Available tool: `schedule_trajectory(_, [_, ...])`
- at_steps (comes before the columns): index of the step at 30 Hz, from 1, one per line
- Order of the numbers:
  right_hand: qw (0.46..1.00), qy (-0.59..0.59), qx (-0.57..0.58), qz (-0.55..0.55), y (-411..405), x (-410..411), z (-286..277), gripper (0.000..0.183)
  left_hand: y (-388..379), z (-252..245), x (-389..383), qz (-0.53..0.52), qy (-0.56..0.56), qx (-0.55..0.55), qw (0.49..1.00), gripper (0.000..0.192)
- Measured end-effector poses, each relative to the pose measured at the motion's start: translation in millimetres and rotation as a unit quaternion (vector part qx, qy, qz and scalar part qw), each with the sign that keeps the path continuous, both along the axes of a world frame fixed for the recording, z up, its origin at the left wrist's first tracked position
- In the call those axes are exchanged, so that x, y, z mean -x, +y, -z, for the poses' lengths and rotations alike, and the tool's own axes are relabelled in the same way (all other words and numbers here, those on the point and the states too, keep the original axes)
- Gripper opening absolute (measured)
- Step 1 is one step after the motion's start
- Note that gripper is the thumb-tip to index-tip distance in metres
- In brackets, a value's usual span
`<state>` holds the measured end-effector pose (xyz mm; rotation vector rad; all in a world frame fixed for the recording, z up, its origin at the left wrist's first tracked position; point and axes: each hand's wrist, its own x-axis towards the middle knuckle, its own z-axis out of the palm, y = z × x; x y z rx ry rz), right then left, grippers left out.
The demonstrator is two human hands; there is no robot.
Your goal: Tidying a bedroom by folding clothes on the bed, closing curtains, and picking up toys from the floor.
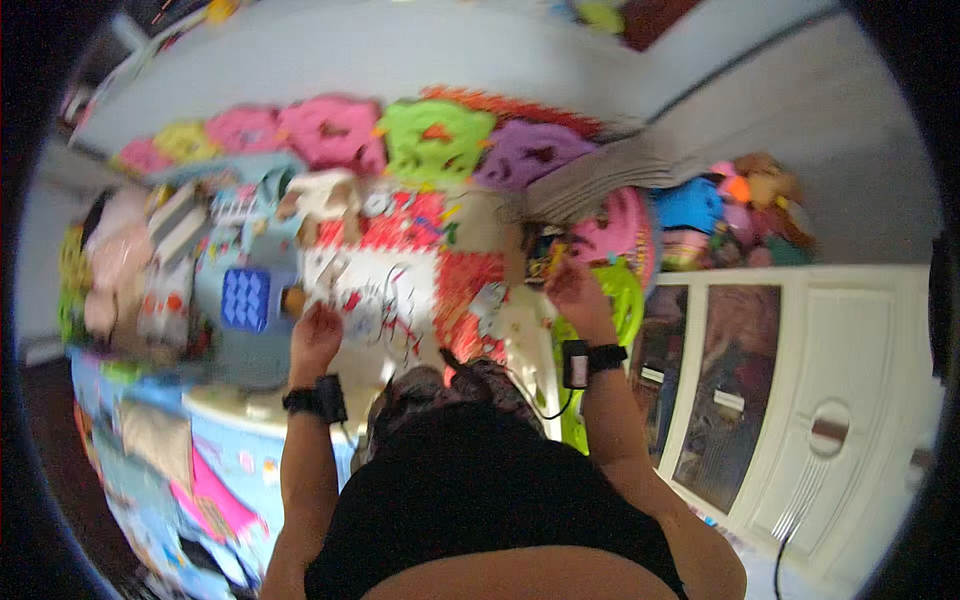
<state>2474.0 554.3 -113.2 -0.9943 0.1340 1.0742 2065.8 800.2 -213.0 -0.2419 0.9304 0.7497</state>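
My left hand (319, 334) hangs over the left side of a pale patterned floor mat (371, 311), with its fingers curled. Just beyond its fingertips is a small brown object (293, 301); blur hides whether they touch. A blue lattice-patterned plastic basket (246, 299) lies further left. On the other side, my right hand (581, 292) is bent above a lime-green plastic piece (622, 296). A small yellow object (557, 255) shows at its fingertips, and I cannot tell whether it is held. Both wrists wear black straps with small devices.
Pink (334, 131), green (435, 142) and purple (532, 152) plastic panels line the wall. Soft toys (765, 202) are heaped at the right above a white cabinet (844, 360) with dark panes. Red foam mats (469, 292) adjoin the pale one. Clothes (157, 435) lie at lower left.
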Motion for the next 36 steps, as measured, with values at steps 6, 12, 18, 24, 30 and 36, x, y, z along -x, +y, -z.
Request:
schedule_trajectory(6, [0.993,0.014,-0.058,0.097,30,-99,-25,0.01,54,-31,-78,0.115,-0.141,-0.157,0.971,0.013])
schedule_trajectory(12, [0.956,-0.181,-0.085,0.215,50,-250,-92,0.031,93,-133,-194,0.222,-0.206,-0.204,0.931,0.015])
schedule_trajectory(18, [0.775,-0.448,0.111,0.432,53,-428,-136,0.049,134,-220,-301,0.344,-0.065,-0.307,0.885,0.013])
schedule_trajectory(24, [0.638,-0.556,0.324,0.423,84,-478,-234,0.06,161,-253,-363,0.354,-0.025,-0.339,0.871,0.013])
schedule_trajectory(30, [0.768,-0.538,0.182,0.295,84,-548,-212,0.045,171,-239,-425,0.398,0.0,-0.347,0.849,0.018])
schedule_trajectory(36, [0.567,-0.737,0.277,0.24,206,-408,-199,0.041,163,-282,-497,0.425,0.03,-0.6,0.677,0.029])
